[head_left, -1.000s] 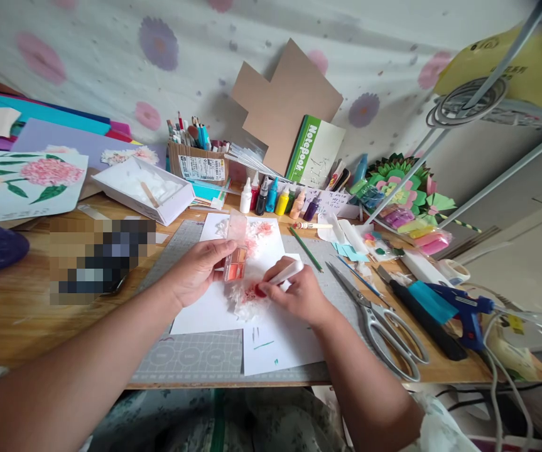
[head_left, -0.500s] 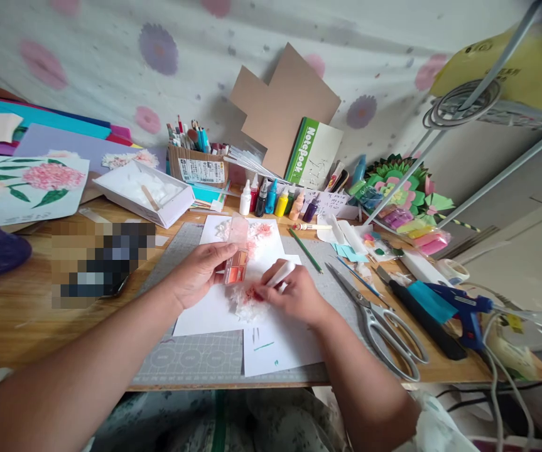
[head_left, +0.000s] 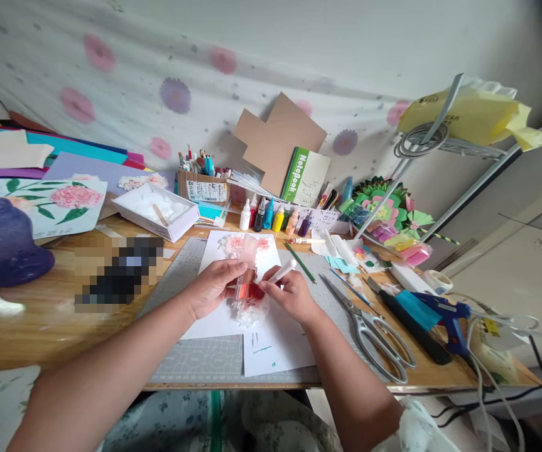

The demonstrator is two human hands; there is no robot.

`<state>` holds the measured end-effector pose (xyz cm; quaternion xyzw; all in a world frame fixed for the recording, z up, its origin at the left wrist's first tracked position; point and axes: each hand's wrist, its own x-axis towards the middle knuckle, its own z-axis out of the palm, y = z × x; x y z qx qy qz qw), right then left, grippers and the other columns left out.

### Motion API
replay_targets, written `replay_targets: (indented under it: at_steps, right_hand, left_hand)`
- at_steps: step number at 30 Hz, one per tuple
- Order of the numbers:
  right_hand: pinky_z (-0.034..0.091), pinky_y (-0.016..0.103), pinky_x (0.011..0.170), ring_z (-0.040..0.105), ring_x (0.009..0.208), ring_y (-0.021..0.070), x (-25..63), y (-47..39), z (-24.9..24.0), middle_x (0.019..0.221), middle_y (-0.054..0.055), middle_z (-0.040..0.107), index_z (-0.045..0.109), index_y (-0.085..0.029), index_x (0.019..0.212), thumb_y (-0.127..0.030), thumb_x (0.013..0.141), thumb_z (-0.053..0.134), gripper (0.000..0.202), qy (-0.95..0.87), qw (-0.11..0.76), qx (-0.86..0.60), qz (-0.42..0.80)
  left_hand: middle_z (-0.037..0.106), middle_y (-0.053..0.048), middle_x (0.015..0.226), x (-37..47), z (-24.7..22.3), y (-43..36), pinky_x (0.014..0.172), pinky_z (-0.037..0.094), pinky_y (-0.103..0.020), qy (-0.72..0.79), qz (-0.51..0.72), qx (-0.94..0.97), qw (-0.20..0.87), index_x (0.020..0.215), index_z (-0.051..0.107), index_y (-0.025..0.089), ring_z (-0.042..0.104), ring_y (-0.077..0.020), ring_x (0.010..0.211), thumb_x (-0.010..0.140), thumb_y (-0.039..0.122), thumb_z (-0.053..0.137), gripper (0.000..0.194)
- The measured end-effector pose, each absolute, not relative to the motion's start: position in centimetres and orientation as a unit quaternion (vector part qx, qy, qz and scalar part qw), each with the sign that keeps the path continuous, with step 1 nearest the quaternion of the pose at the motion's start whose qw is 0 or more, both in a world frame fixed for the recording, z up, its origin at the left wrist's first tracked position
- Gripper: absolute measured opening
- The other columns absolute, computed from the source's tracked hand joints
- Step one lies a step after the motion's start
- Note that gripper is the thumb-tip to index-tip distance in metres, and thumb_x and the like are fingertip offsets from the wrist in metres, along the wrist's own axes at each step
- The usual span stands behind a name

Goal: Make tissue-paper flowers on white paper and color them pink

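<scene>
Gripping palette [head_left: 244, 290] and brush [head_left: 284, 271], the hands [head_left: 294, 295] partly hide both.

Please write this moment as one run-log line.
left hand: holds open palette | right hand: holds white brush at palette | nearby: ruffled, red-tinted flower

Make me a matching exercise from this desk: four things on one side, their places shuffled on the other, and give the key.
Things
1. Clear plastic palette with orange-red pans
2. Thick white-handled brush
3. Green-and-white paper notebook
4. Small yellow bottle with a pointed tip

Places
A. In front of the large brown cardboard sheet
B. In the fingers of the right hand
C. Just right of the small bright blue bottle, as pictured
D. In the fingers of the left hand

Right pairs: 1-D, 2-B, 3-A, 4-C
</scene>
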<state>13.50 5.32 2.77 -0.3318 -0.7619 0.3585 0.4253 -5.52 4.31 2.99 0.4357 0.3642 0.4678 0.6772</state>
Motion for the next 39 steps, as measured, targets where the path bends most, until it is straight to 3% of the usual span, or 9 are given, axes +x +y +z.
replay_targets:
  at_steps: [11, 15, 22, 28, 32, 39]
  right_hand:
    - [0.043, 0.025, 0.057, 0.054, 0.058, 0.0123, 12.7, 5.0, 3.0, 0.067, 0.002, 0.062, 0.059, -0.018, 0.067, -0.037, 0.082, 0.059, 0.024, -0.745, 0.462, -0.346, 0.335]
    - [0.042, 0.024, 0.054, 0.052, 0.054, 0.0114, 12.9, 5.0, 3.0, 0.061, 0.0, 0.061, 0.059, -0.018, 0.064, -0.031, 0.081, 0.059, 0.021, -0.782, 0.406, -0.34, 0.327]
    - [0.046, 0.025, 0.056, 0.058, 0.061, 0.0136, 13.1, 4.4, 3.4, 0.07, 0.003, 0.066, 0.06, -0.019, 0.066, -0.036, 0.083, 0.06, 0.024, -0.762, 0.459, -0.331, 0.315]
    - [0.043, 0.025, 0.052, 0.051, 0.054, 0.0126, 13.6, 4.7, 2.4, 0.064, 0.002, 0.059, 0.057, -0.019, 0.063, -0.041, 0.087, 0.057, 0.031, -0.724, 0.502, -0.347, 0.32]
    - [0.045, 0.026, 0.053, 0.053, 0.056, 0.0132, 13.7, 5.1, 2.2, 0.071, 0.003, 0.059, 0.058, -0.019, 0.069, -0.044, 0.086, 0.057, 0.03, -0.66, 0.542, -0.368, 0.368]
    - [0.044, 0.024, 0.057, 0.056, 0.06, 0.0128, 12.9, 4.9, 2.8, 0.068, 0.002, 0.061, 0.059, -0.018, 0.068, -0.035, 0.086, 0.056, 0.025, -0.742, 0.434, -0.364, 0.357]
  left_hand:
    - [0.068, -0.006, 0.077, -5.4, 3.4, 4.1, 0.065, 0.049, -0.028, 0.357, 0.483, 0.438, 0.669, 0.088, 0.071, 0.014, 0.062, -0.0187, 0.077, 0.066, 0.049, 0.077, 0.042]
    - [0.068, -0.007, 0.08, -5.5, 3.2, 4.3, 0.064, 0.047, -0.028, 0.353, 0.49, 0.437, 0.666, 0.087, 0.071, 0.014, 0.062, -0.0181, 0.075, 0.067, 0.048, 0.076, 0.04]
    - [0.064, -0.006, 0.071, -5.3, 3.3, 4.3, 0.061, 0.047, -0.027, 0.341, 0.485, 0.441, 0.674, 0.081, 0.069, 0.013, 0.061, -0.0184, 0.073, 0.07, 0.047, 0.074, 0.036]
    - [0.067, -0.008, 0.077, -5.7, 3.5, 4.1, 0.066, 0.049, -0.029, 0.353, 0.49, 0.429, 0.672, 0.085, 0.07, 0.014, 0.063, -0.0206, 0.079, 0.071, 0.046, 0.074, 0.036]
    - [0.069, -0.009, 0.085, -6.0, 3.5, 4.4, 0.069, 0.049, -0.03, 0.354, 0.499, 0.408, 0.677, 0.094, 0.072, 0.015, 0.063, -0.0212, 0.081, 0.069, 0.047, 0.075, 0.041]
    - [0.068, -0.006, 0.077, -5.6, 3.4, 4.5, 0.066, 0.049, -0.03, 0.348, 0.481, 0.421, 0.686, 0.097, 0.073, 0.016, 0.063, -0.021, 0.078, 0.069, 0.048, 0.075, 0.043]
